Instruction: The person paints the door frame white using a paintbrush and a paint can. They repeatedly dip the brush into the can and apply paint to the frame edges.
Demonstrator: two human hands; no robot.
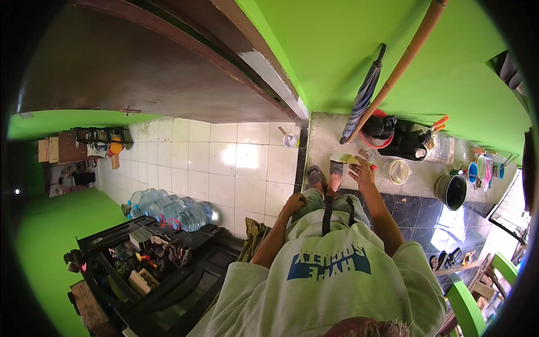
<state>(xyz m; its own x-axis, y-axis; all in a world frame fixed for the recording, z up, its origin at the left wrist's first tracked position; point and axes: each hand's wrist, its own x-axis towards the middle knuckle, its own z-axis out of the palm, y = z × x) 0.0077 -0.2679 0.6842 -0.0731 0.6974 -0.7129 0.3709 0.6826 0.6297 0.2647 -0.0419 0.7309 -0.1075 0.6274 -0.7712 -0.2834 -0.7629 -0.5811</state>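
My right hand is in front of me above the concrete strip, its fingers closed on a flat pale and yellow-green thing. A small red end shows beside that hand; I cannot make out whether it belongs to the same object. My left hand rests on my bent left knee with its fingers curled, and nothing shows in it. Close to the right hand stands a pale round bucket. On the tiles ahead of my left foot is a small white tub with a stick across its rim.
A furled umbrella and a bamboo pole lean on the green wall beside a red basin holding black things. To the right is a dark bucket. Large clear water bottles and cluttered black furniture are at left.
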